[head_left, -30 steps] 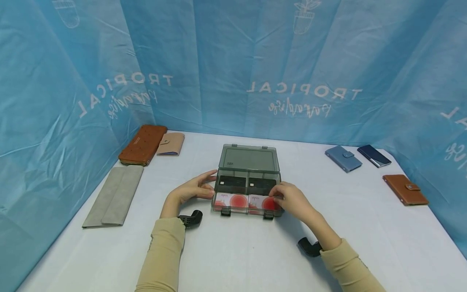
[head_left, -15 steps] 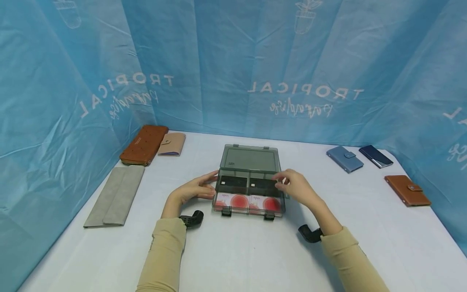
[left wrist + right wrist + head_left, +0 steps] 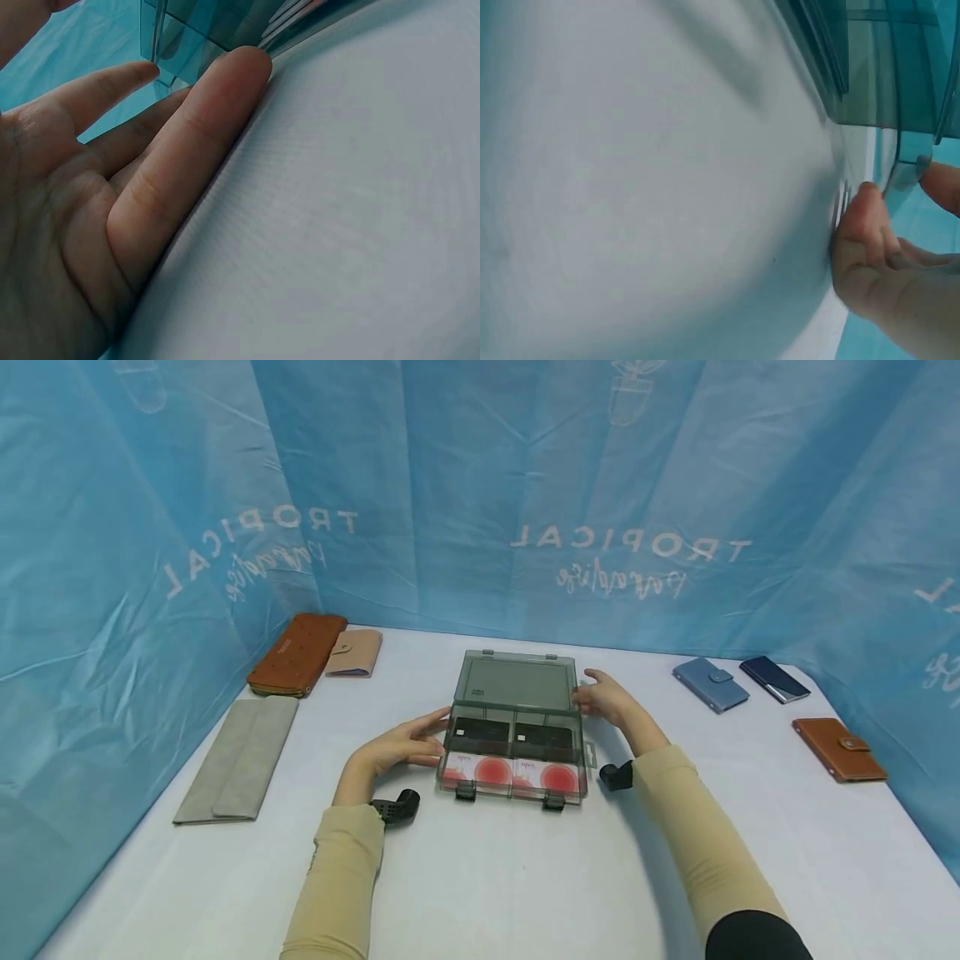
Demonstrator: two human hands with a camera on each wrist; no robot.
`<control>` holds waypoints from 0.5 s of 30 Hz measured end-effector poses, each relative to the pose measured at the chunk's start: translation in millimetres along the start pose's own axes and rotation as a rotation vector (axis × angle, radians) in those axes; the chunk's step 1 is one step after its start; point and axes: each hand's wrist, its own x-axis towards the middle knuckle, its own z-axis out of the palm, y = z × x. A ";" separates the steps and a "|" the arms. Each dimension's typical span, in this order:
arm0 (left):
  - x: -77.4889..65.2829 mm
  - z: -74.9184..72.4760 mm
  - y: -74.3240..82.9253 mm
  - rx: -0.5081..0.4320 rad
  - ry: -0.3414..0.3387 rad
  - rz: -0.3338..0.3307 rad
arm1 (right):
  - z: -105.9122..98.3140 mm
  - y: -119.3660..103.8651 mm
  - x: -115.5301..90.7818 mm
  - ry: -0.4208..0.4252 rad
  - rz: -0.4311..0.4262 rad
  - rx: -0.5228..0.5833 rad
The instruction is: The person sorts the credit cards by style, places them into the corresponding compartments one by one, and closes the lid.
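Note:
A translucent grey-green plastic case (image 3: 512, 787) lies on the table with its lid (image 3: 517, 683) swung back. Inside its divided base, black cards (image 3: 543, 737) occupy the rear compartments, and red-and-white cards (image 3: 477, 769) the front ones. My left hand (image 3: 397, 747) rests along the case's left wall, its fingers extended, as the left wrist view also shows. At the lid's right edge is my right hand (image 3: 609, 700), fingers spread. In the right wrist view, a fingertip touches the lid's corner while the thumb (image 3: 866, 210) stands a little apart from it.
A brown zip wallet (image 3: 297, 653), a beige card holder (image 3: 354, 653) and a grey long wallet (image 3: 238, 760) lie left. On the right are a blue card holder (image 3: 710, 684), a dark card case (image 3: 774, 679) and a brown card holder (image 3: 839, 749). A blue curtain (image 3: 465, 468) hangs behind.
My right hand has moved from the front right card, up past the rear right compartment, to the lid's right edge. The left hand stays at the case's left side.

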 end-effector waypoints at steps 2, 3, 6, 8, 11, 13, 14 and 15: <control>0.9 0.2 0.6 0.007 0.006 -0.006 | -2.0 -0.3 0.1 -0.010 -0.026 0.036; 1.1 0.3 0.9 0.007 0.008 -0.009 | -2.5 -0.5 0.0 -0.012 -0.038 0.053; 1.1 0.4 1.7 0.027 0.017 -0.017 | -2.9 -2.2 -1.0 -0.015 -0.073 0.090; 0.7 0.5 2.3 0.033 0.021 -0.021 | -2.3 -4.5 -1.9 -0.007 -0.086 0.115; -0.4 0.5 3.1 0.046 0.021 -0.017 | -1.8 -10.6 -5.0 -0.004 -0.105 0.181; -1.2 0.5 3.2 0.049 0.021 -0.014 | -0.8 -16.7 -8.8 -0.003 -0.125 0.245; -1.5 0.5 3.1 0.051 0.020 -0.013 | -0.4 -19.8 -11.4 -0.007 -0.143 0.276; -1.5 0.4 2.7 0.051 0.020 -0.014 | -0.1 -22.7 -14.1 -0.007 -0.160 0.304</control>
